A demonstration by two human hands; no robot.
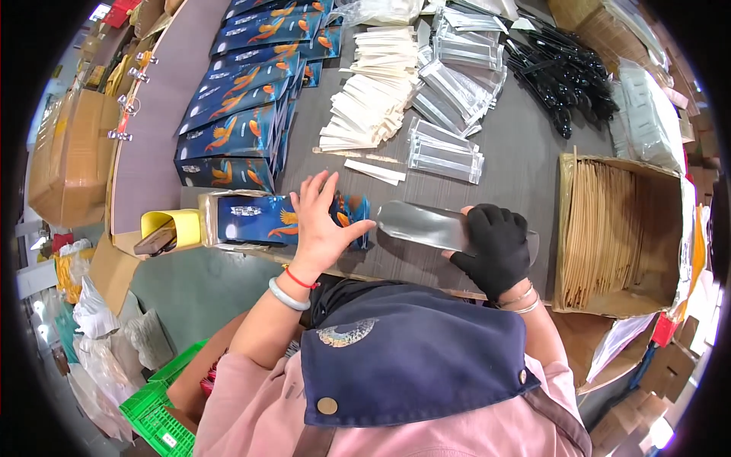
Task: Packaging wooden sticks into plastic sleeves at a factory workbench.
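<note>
Bare, with fingers spread, the left hand (324, 221) presses flat on a blue printed pouch (263, 219) at the table's near edge. Just beside it, the black-gloved right hand (495, 247) is closed around a clear plastic sleeve (426, 225). Right of that, a cardboard box (670, 228) holds upright tan envelopes (601, 228). Farther back, the grey table (518, 145) carries blue pouches (244, 99), white slips (377, 91) and black utensils (563, 76).

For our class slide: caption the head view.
Left hand presses a blue packet; gloved right hand holds a clear sleeve.
</note>
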